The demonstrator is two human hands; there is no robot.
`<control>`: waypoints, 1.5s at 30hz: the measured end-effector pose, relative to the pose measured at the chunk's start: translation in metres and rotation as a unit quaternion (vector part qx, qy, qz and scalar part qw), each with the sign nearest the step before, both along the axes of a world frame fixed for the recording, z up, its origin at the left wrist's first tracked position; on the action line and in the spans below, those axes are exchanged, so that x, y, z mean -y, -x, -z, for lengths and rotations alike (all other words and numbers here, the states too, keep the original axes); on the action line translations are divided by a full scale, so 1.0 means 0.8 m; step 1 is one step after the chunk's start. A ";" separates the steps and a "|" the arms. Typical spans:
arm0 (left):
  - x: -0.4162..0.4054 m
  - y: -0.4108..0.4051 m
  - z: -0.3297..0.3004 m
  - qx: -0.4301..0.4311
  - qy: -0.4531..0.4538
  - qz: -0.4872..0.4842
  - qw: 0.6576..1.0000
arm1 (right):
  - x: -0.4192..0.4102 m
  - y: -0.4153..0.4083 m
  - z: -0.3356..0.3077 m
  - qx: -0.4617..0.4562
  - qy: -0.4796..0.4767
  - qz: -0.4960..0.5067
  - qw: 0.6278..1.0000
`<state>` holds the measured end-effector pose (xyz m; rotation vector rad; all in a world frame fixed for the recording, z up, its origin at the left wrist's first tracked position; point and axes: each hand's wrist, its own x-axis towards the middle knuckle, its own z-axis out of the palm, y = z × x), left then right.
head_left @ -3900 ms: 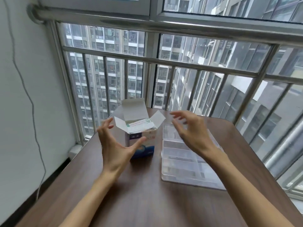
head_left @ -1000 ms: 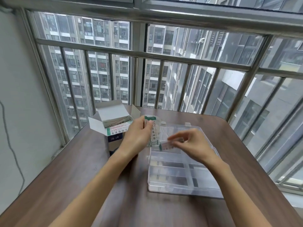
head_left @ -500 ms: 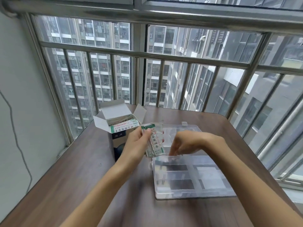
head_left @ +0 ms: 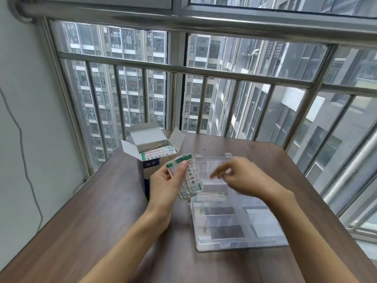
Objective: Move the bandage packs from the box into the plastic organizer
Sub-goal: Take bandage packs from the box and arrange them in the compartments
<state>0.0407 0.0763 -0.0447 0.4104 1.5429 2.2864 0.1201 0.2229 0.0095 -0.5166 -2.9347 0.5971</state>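
Observation:
A white and blue cardboard box [head_left: 150, 166] stands open at the table's far left, with bandage packs [head_left: 157, 151] showing in its top. My left hand [head_left: 167, 182] grips a fanned stack of bandage packs [head_left: 190, 176] beside the box. The clear plastic organizer [head_left: 234, 217] lies open to the right, with one pack [head_left: 210, 194] lying in a far left compartment. My right hand [head_left: 240, 176] hovers blurred over the organizer's far compartments, fingers loosely curled toward the stack; nothing shows in it.
The brown wooden table [head_left: 102, 231] fills the foreground. A metal window railing [head_left: 183, 68] runs close behind the table's far edge. A grey wall with a hanging cable [head_left: 26, 160] stands on the left.
My right hand has lifted out of the organizer's left compartments and moved back toward the stack. A pack now lies in the organizer. My left hand keeps holding the stack.

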 end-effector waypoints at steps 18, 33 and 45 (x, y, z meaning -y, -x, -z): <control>-0.002 0.000 0.002 -0.004 -0.022 0.037 0.999 | 0.021 0.009 0.017 -0.134 0.437 0.083 0.886; 0.004 0.011 0.007 0.023 0.004 0.000 1.000 | 0.001 0.031 0.004 0.180 -0.021 -0.096 0.979; 0.005 0.009 0.006 0.037 0.009 0.027 0.999 | 0.026 0.033 0.008 0.114 -0.363 -0.139 0.914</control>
